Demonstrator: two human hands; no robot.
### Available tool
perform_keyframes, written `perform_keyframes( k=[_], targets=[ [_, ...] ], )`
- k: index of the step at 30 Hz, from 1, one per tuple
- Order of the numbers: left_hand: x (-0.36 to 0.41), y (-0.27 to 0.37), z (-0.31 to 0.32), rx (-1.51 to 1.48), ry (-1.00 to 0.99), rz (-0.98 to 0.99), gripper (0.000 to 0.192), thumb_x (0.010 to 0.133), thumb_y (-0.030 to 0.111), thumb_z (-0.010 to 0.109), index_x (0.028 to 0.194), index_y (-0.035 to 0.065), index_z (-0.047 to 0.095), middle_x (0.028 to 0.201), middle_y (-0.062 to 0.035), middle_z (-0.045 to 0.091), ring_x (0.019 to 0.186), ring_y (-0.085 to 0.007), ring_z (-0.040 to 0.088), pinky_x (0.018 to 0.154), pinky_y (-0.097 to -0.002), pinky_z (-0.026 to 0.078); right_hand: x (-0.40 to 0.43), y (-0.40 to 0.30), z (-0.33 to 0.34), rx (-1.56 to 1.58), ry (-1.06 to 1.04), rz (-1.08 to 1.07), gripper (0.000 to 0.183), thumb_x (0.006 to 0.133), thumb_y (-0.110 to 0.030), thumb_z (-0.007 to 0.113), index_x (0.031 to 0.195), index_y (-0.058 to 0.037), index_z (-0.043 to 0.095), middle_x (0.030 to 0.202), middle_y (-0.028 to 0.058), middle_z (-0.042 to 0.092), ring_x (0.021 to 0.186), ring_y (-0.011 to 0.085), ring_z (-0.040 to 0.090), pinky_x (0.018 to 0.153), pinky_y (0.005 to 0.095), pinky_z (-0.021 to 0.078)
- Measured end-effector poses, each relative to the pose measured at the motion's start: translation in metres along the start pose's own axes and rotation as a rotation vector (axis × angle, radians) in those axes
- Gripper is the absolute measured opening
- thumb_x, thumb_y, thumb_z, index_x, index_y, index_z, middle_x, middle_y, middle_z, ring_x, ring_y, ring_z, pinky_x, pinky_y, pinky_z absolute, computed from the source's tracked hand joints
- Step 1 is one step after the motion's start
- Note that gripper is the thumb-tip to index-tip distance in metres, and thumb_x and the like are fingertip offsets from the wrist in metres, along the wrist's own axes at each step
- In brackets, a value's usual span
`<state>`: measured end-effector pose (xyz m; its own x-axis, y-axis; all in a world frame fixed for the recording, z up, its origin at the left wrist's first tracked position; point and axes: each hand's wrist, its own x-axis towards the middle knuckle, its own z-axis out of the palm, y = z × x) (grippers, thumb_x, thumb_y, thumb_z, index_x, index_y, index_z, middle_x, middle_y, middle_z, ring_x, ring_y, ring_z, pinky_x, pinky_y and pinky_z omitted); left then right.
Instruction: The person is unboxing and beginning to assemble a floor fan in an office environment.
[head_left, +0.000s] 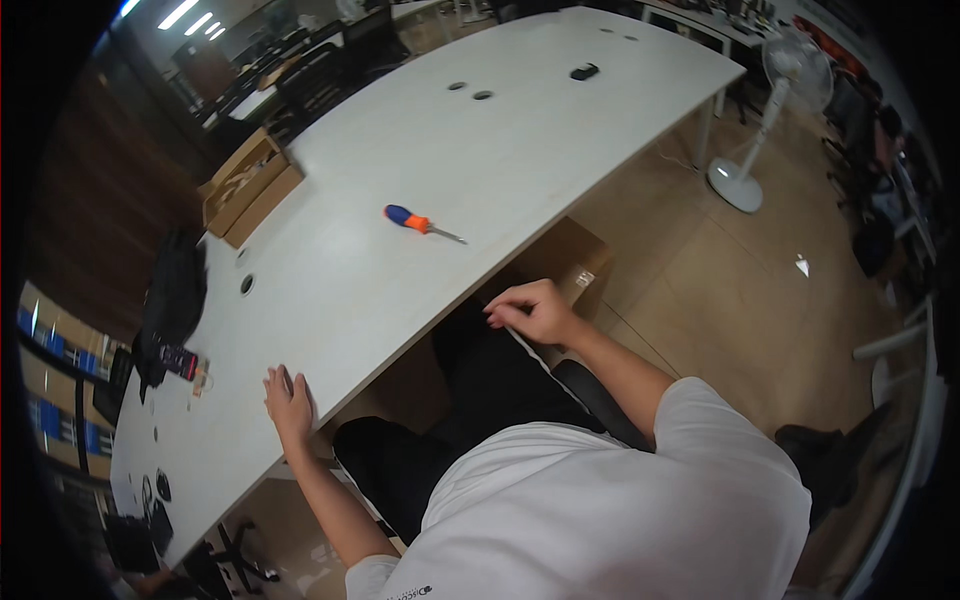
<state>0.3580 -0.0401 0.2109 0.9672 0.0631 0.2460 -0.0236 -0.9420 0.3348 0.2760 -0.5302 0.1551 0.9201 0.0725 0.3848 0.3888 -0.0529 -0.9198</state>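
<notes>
On the white table (352, 300) lies a screwdriver (424, 223) with a blue and orange handle, its metal tip pointing to the lower right, towards the near edge. My left hand (289, 401) rests on the tabletop close to that edge, fingers apart, with nothing in it. My right hand (534, 311) is off the table, above my right thigh, its fingers curled and the thumb near them. Whether anything small sits inside those fingers cannot be seen. Neither hand touches the screwdriver.
An open cardboard box (262, 199) stands at the table's far left edge, near a black bag (176, 292) and a phone-like device (178, 361). A small black object (584, 71) lies farther along. Under the table is another carton (581, 255). A white fan (776, 97) stands to the right.
</notes>
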Motion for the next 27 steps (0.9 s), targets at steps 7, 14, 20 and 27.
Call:
perform_keyframes(
  k=[7, 14, 20, 27],
  targets=[
    [-0.087, 0.141, 0.078, -0.284, 0.065, 0.679, 0.020, 0.085, 0.006, 0.065, 0.103, 0.0084, 0.074, 0.124, -0.0113, 0.071, 0.134, -0.0398, 0.057, 0.118, -0.0540, 0.036, -0.112, 0.142, -0.153, -0.513, 0.765, 0.822, 0.043, 0.098, -0.037, 0.070, 0.119, -0.0001, 0.069, 0.102, 0.0118, 0.076, 0.090, 0.0223, 0.073, 0.078, 0.0374, 0.0583],
    [-0.121, 0.189, 0.181, -0.687, -0.410, 0.691, 0.025, 0.084, 0.001, 0.064, 0.108, 0.0030, 0.069, 0.118, -0.0161, 0.069, 0.123, -0.0371, 0.063, 0.108, -0.0462, 0.047, -0.092, 0.216, -0.156, 0.262, 0.737, 1.020, 0.062, 0.099, -0.046, 0.064, 0.144, -0.0043, 0.053, 0.132, 0.0165, 0.064, 0.103, 0.0308, 0.070, 0.086, 0.0481, 0.0591],
    [-0.050, 0.260, 0.243, -0.508, -0.533, 0.744, 0.043, 0.087, 0.014, 0.071, 0.129, 0.0045, 0.063, 0.140, -0.0224, 0.059, 0.135, -0.0424, 0.052, 0.115, -0.0456, 0.041, -0.069, 0.214, -0.166, 0.119, 0.831, 0.973, 0.082, 0.093, -0.045, 0.072, 0.157, -0.0074, 0.036, 0.150, 0.0189, 0.052, 0.130, 0.0388, 0.058, 0.098, 0.0574, 0.0559],
    [-0.002, 0.348, 0.399, -0.599, -0.950, -0.149, 0.104, 0.087, 0.060, 0.075, 0.163, 0.0040, 0.031, 0.168, -0.0216, 0.031, 0.154, -0.0393, 0.034, 0.128, -0.0452, 0.024, -0.071, 0.214, -0.206, -0.134, 0.592, 0.806, 0.110, 0.078, -0.034, 0.085, 0.164, -0.0107, 0.020, 0.160, 0.0192, 0.042, 0.149, 0.0369, 0.042, 0.119, 0.0484, 0.0388]
  ],
)
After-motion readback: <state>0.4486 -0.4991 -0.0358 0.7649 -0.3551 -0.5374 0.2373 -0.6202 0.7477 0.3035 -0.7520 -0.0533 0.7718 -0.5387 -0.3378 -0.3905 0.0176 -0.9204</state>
